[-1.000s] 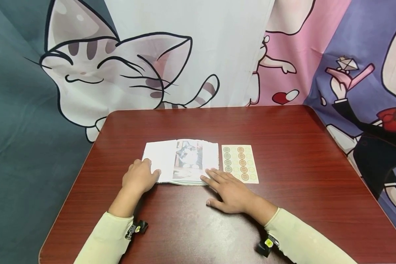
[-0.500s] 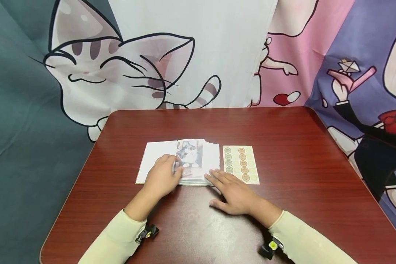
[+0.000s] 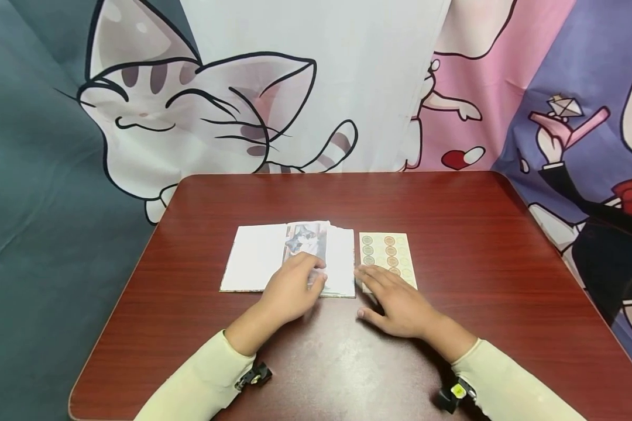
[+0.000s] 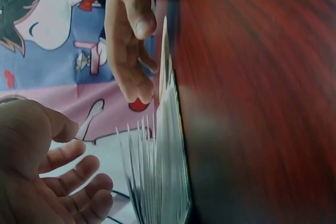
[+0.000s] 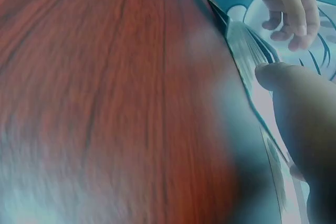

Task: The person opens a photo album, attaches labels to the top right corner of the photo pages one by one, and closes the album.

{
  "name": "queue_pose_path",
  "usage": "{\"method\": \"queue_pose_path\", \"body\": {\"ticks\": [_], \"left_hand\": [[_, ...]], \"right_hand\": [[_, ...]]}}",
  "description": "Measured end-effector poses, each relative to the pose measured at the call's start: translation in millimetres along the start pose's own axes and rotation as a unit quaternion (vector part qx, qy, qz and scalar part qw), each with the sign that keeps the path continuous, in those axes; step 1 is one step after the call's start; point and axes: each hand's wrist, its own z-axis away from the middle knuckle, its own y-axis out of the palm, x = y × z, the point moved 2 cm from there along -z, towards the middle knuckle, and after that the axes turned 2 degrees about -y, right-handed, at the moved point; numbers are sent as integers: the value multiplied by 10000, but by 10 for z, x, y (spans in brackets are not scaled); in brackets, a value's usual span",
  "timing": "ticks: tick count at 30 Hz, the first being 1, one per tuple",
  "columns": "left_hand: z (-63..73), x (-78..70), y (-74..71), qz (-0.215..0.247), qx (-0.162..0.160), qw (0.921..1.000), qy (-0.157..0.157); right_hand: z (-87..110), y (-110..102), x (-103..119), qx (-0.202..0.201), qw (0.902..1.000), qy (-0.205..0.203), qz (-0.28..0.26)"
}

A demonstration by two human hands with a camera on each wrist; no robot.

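Note:
An open book (image 3: 255, 257) with white pages lies on the table, a cat picture (image 3: 305, 237) showing right of its fold. My left hand (image 3: 293, 286) hovers over the picture's lower part, fingers loosely bent. In the left wrist view that hand (image 4: 31, 166) stands apart from the pages (image 4: 170, 166), several of which fan upward, and nothing is between its fingers. My right hand (image 3: 400, 304) is at the book's right edge, fingers fairly straight over a pale sheet of round stickers (image 3: 409, 251). It covers the sheet's lower part.
The reddish-brown wooden table (image 3: 484, 245) reaches well past the book on all sides. Behind it hangs a cartoon-printed cloth (image 3: 379, 88). A small black camera is strapped to each wrist.
My left hand has moved right from the book's left page to over the cat picture. The right hand has shifted slightly right, off the right page toward the sticker sheet.

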Motion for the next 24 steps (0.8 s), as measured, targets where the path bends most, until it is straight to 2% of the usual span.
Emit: {"method": "queue_pose_path", "body": {"ticks": [7,16,18,20,24], "left_hand": [[13,-186,79,255,256,9981,495],[9,-363,225,751,599,9929,696],[-4,-392,275,1035,675,9906,595],[-19,-428,319,1412,825,9859,343],[-60,-472,406,2087,1135,9709,-293]], "right_hand": [[70,-47,-144,-49,9999,102,74],[167,-107,-287,-79,9990,428,113],[191,-120,-318,-24,9984,557,130],[212,-138,-346,23,9978,656,127],[248,-153,-404,32,9969,782,109]]}}
